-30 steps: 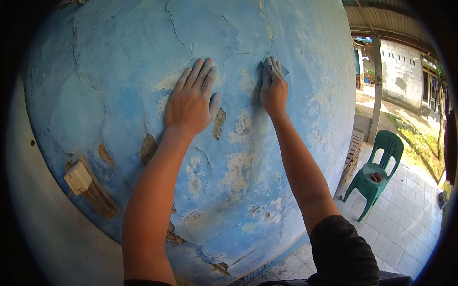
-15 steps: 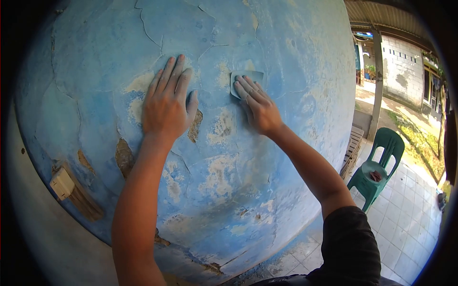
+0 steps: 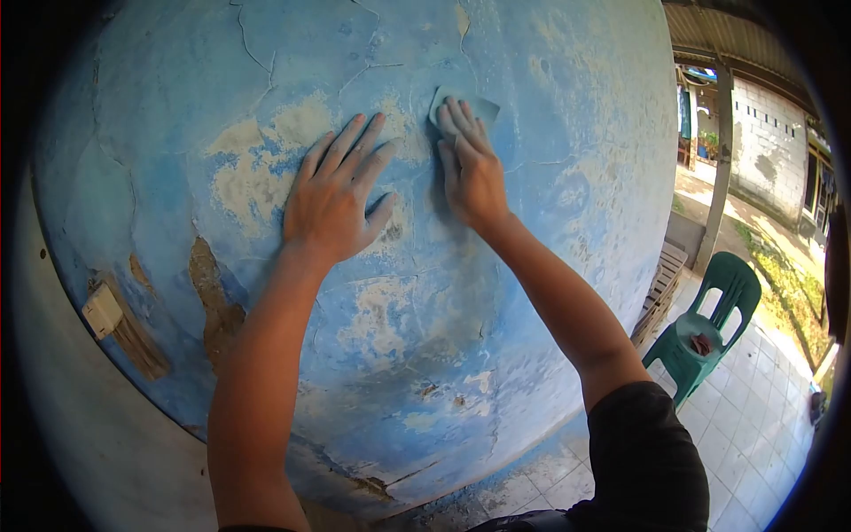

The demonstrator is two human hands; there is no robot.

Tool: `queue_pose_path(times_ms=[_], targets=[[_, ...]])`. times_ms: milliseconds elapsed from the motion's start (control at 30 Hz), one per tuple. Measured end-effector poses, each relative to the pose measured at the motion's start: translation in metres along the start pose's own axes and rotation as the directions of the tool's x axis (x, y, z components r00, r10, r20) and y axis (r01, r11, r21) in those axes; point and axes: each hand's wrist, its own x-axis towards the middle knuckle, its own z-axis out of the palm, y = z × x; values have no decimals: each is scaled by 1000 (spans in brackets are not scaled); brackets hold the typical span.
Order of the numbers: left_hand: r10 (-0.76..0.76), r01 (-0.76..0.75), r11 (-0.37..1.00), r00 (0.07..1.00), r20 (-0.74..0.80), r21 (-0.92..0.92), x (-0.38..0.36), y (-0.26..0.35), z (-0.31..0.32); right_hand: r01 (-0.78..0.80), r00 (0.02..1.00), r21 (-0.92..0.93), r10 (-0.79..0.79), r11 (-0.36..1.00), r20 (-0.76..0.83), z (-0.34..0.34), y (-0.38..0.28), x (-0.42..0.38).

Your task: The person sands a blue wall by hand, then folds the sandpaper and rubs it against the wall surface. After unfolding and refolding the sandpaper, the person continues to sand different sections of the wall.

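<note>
A blue painted wall (image 3: 532, 293) fills most of the view, with peeling patches, cracks and broken plaster. My left hand (image 3: 335, 199) lies flat on it, fingers spread, holding nothing. To its right, my right hand (image 3: 474, 168) presses a thin grey-green sheet of sandpaper (image 3: 486, 110) against the wall under its fingers. Corners of the sheet stick out around the fingertips. Pale dust coats the fingers of both hands.
A switch box (image 3: 103, 310) on a wooden strip (image 3: 140, 350) is fixed at the lower left. At right, a green plastic chair (image 3: 729, 288) with small items on its seat stands on white floor tiles (image 3: 709, 426). Wooden slats (image 3: 660, 284) lean behind the wall's edge.
My right hand has slid the sandpaper upward and slightly right along the wall. My left hand has shifted right, over a damaged spot. The camera view has turned a little.
</note>
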Motion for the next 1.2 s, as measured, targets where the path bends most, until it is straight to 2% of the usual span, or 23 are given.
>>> queue_pose_path(times_ms=[33,100,167,200,233,300,367,433,467,533,567,633,667,700,767,867,900,967,1033,1100,1167,1200], targets=[[-3,3,1000,1000,1,18,-1,1,1,41,995,60,-46,997,91,-1,-15,-22],[0,0,999,1000,3,38,-7,7,5,153,950,34,-157,988,270,-16,-4,-38],[-14,15,997,1000,-14,71,-5,11,8,114,984,-86,-100,990,149,-23,27,-8],[-29,29,995,1000,-8,99,-7,16,10,24,997,-81,-18,996,76,-24,36,10],[-43,44,991,999,-11,128,-5,21,11,29,997,-78,-23,997,78,-20,34,13],[-108,109,978,994,-15,180,-4,38,18,-71,994,-65,66,995,-82,-5,22,14],[-158,159,958,987,-25,238,-4,43,23,93,991,25,-95,995,94,-7,-1,-17],[-170,177,976,983,-64,129,-5,42,25,185,945,14,-182,983,273,-23,9,-25],[-169,176,976,984,-60,131,-7,44,26,182,945,16,-180,983,273,-26,19,-20],[-172,184,969,981,-86,163,-7,45,28,60,994,-102,-49,993,101,-26,37,6],[-168,178,970,983,-77,162,-10,47,30,50,994,-100,-40,994,102,-22,33,1],[-175,192,963,979,-106,190,-11,48,33,-97,992,-79,90,992,-84,-4,16,1],[-169,186,964,980,-102,188,-14,50,33,-8,1000,-44,7,999,-24,-1,1,-12],[-168,185,964,981,-101,192,-16,52,32,46,993,51,-51,998,102,-4,-17,-30],[-171,188,961,980,-98,203,-19,52,32,128,970,-4,-124,992,208,-10,-10,-42],[-133,156,964,984,-120,213,-22,50,34,-44,998,-87,40,995,-45,-5,20,4],[-142,167,963,981,-129,214,-22,50,34,-31,999,-86,28,996,-41,-1,16,8],[-151,175,959,981,-121,224,-24,52,34,-128,979,-93,111,987,-170,14,0,1],[-150,178,961,978,-143,209,-23,50,36,-59,996,12,58,998,70,3,-28,-43],[-156,183,964,977,-147,193,-27,53,39,52,976,-66,-37,996,215,-13,-13,-66],[-149,188,955,973,-176,229,-29,53,41,44,995,-87,-36,995,94,-15,3,-41],[-141,181,954,974,-175,238,-29,51,41,-22,1000,-95,23,995,8,-14,12,-20]])
